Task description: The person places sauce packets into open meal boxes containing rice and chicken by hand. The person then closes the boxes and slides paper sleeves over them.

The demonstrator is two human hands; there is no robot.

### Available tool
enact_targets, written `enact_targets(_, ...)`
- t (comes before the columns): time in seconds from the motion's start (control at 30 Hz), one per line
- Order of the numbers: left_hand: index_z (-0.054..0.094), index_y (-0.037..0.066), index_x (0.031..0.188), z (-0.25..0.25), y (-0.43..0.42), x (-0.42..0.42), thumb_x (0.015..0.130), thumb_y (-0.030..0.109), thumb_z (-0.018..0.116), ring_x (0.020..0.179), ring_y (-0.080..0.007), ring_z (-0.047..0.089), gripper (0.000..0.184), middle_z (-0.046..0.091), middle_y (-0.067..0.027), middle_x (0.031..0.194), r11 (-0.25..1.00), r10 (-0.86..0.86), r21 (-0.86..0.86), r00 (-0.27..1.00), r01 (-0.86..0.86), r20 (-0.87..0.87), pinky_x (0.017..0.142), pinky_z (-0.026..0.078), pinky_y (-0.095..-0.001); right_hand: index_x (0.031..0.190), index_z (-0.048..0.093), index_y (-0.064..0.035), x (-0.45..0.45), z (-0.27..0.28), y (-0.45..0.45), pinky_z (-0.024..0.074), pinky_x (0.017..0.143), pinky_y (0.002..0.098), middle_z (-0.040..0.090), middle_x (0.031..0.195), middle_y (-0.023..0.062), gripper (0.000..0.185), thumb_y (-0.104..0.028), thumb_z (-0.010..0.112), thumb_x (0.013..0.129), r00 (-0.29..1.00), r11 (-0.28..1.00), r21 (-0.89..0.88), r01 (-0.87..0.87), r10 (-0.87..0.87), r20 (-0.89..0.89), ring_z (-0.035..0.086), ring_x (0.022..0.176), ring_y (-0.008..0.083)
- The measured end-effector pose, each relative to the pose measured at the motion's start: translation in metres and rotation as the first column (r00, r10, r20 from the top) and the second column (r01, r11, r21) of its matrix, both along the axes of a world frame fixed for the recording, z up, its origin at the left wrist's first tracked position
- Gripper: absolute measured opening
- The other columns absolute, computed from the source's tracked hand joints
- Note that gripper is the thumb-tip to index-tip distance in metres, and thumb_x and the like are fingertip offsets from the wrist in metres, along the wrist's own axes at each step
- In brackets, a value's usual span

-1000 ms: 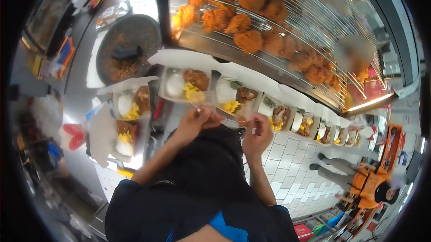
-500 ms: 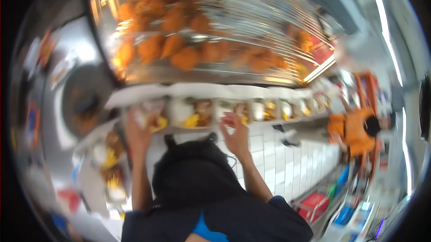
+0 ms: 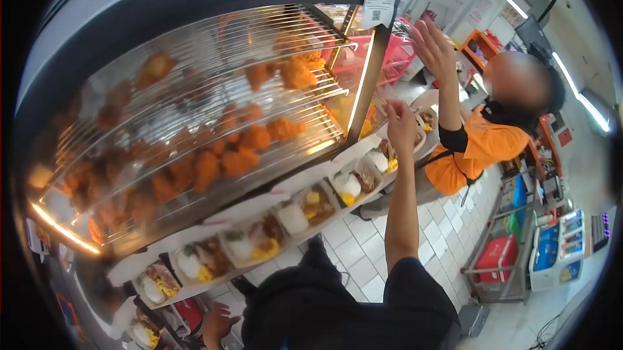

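Note:
My right hand (image 3: 402, 126) is raised at the far end of a row of open meal boxes, its fingers pinched together. Whatever they hold, if anything, is too small to make out. Low at the left, my left hand (image 3: 218, 324) hangs beside the counter with its fingers apart and nothing in it. Nearest to that hand is a meal box (image 3: 154, 288) with rice, meat and yellow egg. Further along stand a similar box (image 3: 201, 260) and one with white rice and egg (image 3: 305, 210).
A lit glass warmer (image 3: 195, 123) with fried pieces on wire racks rises behind the boxes. A co-worker in an orange shirt (image 3: 483, 149) stands at the far end, one hand (image 3: 433, 51) raised near mine. A trolley with a red box (image 3: 496, 259) stands on the tiled floor.
The view has swung toward the right end of the counter. My right hand has reached out along the boxes; my left has moved off them, down beside the counter. The co-worker appears closer.

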State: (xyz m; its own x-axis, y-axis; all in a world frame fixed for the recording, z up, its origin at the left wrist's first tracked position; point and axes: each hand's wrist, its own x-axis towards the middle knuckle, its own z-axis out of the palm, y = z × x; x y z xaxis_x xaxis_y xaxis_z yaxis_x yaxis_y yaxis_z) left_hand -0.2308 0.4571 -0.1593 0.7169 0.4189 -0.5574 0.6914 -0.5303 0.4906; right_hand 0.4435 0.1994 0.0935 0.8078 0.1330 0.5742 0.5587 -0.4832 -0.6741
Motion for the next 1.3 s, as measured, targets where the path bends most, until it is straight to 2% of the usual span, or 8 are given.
enact_targets(0.2,0.073,0.009,0.094,-0.1,-0.113,0.031,0.095,0.031,0.066,0.087,-0.0329,0.07,0.024,0.072,-0.0159,0.092,0.947,0.298,-0.14,0.953,-0.288,0.055,0.078,0.055,-0.0451,0.106,0.071,-0.0022,0.266,-0.082,0.05,0.0546,0.085,0.0315,0.075,0.101,0.013,0.014,-0.006,0.062,0.095,0.973,0.982,0.019,-0.187,0.182,0.144,0.073,0.094,0.0209)
enact_targets(0.3,0.073,0.008,0.095,-0.095,-0.172,0.083,0.095,0.031,0.065,0.088,-0.0336,0.07,0.024,0.072,-0.0164,0.093,0.875,0.42,-0.194,0.895,-0.443,-0.152,0.078,0.055,-0.0455,0.102,0.072,-0.0024,0.398,-0.15,0.106,0.0555,0.086,0.0417,0.073,0.105,0.02,0.024,-0.024,0.066,0.092,0.864,0.762,-0.538,0.359,-0.054,0.5,0.072,0.096,0.0336)
enact_targets(0.5,0.072,0.008,0.097,-0.079,-0.223,0.134,0.096,0.031,0.064,0.09,-0.0349,0.07,0.025,0.072,-0.0173,0.096,0.772,0.563,-0.174,0.785,-0.611,-0.258,0.08,0.055,-0.0463,0.096,0.074,-0.0028,0.441,-0.139,0.161,0.0554,0.085,0.0468,0.073,0.102,0.0215,0.029,-0.03,0.066,0.089,0.991,0.868,-0.477,-0.137,0.121,-0.064,0.071,0.093,0.0384)
enact_targets(0.67,0.072,0.007,0.098,-0.071,-0.255,0.145,0.096,0.031,0.062,0.091,-0.036,0.069,0.025,0.072,-0.0181,0.098,0.711,0.626,-0.164,0.722,-0.684,-0.295,0.081,0.055,-0.0469,0.074,0.073,-0.0054,0.43,-0.136,0.151,0.0563,0.08,0.0448,0.073,0.08,0.0163,0.015,-0.017,0.066,0.079,0.993,0.976,-0.217,-0.003,0.028,0.115,0.07,0.083,0.0345)
enact_targets(0.93,0.071,0.006,0.101,-0.068,-0.316,0.129,0.097,0.03,0.061,0.094,-0.0377,0.069,0.026,0.072,-0.0193,0.101,0.665,0.658,-0.157,0.672,-0.73,-0.338,0.082,0.055,-0.0479,0.11,0.067,-0.0027,0.343,-0.09,0.064,0.0523,0.08,0.0372,0.069,0.093,0.0129,0.022,-0.015,0.063,0.092,0.874,0.8,0.566,-0.2,0.407,-0.267,0.068,0.087,0.0244)
enact_targets(1.1,0.073,0.007,0.104,0.02,-0.312,0.179,0.096,0.026,0.063,0.098,-0.0403,0.068,0.023,0.072,-0.0185,0.107,0.719,0.694,0.157,0.685,-0.677,-0.221,0.087,0.056,-0.0478,0.138,0.054,-0.0055,0.13,-0.014,-0.046,0.0536,0.094,0.0419,0.065,0.125,0.0116,0.034,-0.019,0.053,0.107,0.399,0.565,0.652,-0.506,0.823,-0.403,0.064,0.114,0.0222)
enact_targets(1.2,0.064,0.006,0.129,0.188,-0.229,0.287,0.097,0.032,0.068,0.113,-0.0242,0.065,0.041,0.07,-0.0122,0.116,0.482,0.871,-0.429,0.365,-0.764,0.33,0.097,0.051,-0.0392,0.119,0.059,-0.0049,-0.002,-0.021,-0.037,0.0539,0.079,0.03,0.064,0.102,0.0045,0.02,-0.005,0.056,0.1,0.153,0.568,0.489,-0.662,0.741,-0.654,0.063,0.094,0.0141)
enact_targets(1.3,0.057,0.007,0.137,0.233,-0.2,0.302,0.104,0.015,0.059,0.108,-0.0201,0.065,0.035,0.068,-0.009,0.118,0.362,0.921,-0.931,0.176,-0.056,0.348,0.093,0.056,-0.0368,0.094,0.062,-0.0055,-0.126,-0.045,0.007,0.0435,0.067,0.0236,0.057,0.08,-0.0016,0.008,-0.005,0.069,0.09,-0.124,0.294,0.415,-0.861,0.67,-0.732,0.051,0.072,0.0062)
